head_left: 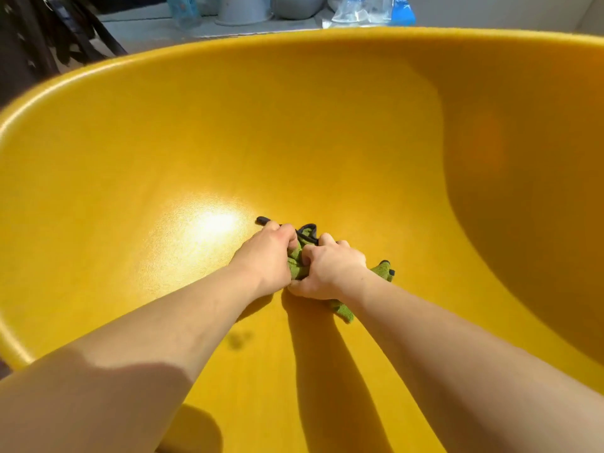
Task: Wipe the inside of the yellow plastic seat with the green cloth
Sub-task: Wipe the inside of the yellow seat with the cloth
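The yellow plastic seat (327, 125) fills almost the whole view, its curved shell rising at the back and right. On its flat bottom lies the green cloth (297, 263), bunched up, with a dark edging showing at the top. My left hand (266, 256) and my right hand (330, 268) are side by side, both closed on the cloth and pressing it onto the seat. A corner of the cloth sticks out to the right of my right wrist and another under my right forearm.
Behind the seat's rim stand pale pots (243, 9) and a blue and clear plastic bag (369, 11) on a grey ledge. Dark straps or fabric (49, 37) hang at the upper left. A bright sun patch (212, 223) lies on the seat left of my hands.
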